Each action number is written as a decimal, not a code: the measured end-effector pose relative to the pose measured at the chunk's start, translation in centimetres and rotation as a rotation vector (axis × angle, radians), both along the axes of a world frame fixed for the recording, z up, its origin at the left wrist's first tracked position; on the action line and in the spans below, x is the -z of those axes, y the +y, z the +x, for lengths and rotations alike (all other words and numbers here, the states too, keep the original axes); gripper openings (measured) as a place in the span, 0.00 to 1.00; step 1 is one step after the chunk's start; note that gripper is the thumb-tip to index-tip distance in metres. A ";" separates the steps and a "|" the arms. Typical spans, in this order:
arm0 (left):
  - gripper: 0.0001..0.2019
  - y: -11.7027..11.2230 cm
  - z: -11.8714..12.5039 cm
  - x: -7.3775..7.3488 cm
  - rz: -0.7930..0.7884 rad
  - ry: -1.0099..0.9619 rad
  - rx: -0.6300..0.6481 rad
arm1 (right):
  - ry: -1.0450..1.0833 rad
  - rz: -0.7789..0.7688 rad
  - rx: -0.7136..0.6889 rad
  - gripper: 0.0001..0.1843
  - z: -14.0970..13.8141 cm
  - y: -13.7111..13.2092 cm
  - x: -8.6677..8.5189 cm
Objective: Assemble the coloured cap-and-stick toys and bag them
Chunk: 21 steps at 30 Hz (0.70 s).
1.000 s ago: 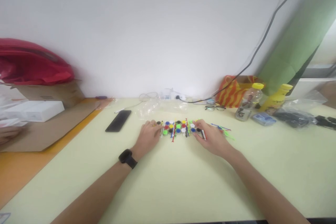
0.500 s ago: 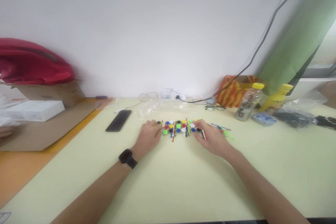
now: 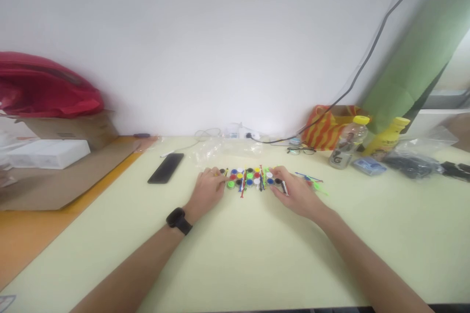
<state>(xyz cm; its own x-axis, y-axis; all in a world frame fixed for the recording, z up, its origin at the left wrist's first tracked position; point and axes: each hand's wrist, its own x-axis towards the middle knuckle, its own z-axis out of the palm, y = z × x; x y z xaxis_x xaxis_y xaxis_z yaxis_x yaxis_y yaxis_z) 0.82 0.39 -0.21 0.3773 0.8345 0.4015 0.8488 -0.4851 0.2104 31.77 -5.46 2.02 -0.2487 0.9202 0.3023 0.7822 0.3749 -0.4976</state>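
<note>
A tight row of small pots with round coloured caps (image 3: 250,176) lies on the pale table. Thin coloured plastic sticks (image 3: 243,185) stand or lie between groups of the pots. My left hand (image 3: 209,190), a black watch on its wrist, is closed at the row's left end, thumb and fingers curled against it. At the right end my right hand (image 3: 293,193) grips the outer pots between thumb and fingers, with a dark-and-red stick near the thumb. Past its knuckles lie more blue and green sticks (image 3: 315,179). My fingers partly hide both ends.
A phone (image 3: 166,168) lies left of my hands. Behind are clear plastic wrap (image 3: 207,152), a power strip (image 3: 253,135) and glasses (image 3: 301,150). Bottles (image 3: 347,144) and a striped bag (image 3: 317,129) stand right. Far left are cardboard (image 3: 73,181), white boxes (image 3: 55,154) and another person's hand (image 3: 5,176).
My hands and the row of pots hold almost the same place, with only slight finger movement at the left end. The other person's hand at the left edge has shifted slightly.
</note>
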 end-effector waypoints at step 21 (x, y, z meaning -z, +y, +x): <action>0.10 0.5 -0.4 0.5 0.051 0.061 -0.151 | 0.021 0.026 0.012 0.14 -0.1 -0.1 -0.1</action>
<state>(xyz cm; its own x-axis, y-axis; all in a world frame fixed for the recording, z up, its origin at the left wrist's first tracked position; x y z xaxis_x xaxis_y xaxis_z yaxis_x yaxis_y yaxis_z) 0.40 0.91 -0.72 0.2743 0.8628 0.4247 0.9233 -0.3598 0.1347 31.65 -5.55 2.13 -0.2316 0.9149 0.3308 0.7762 0.3787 -0.5040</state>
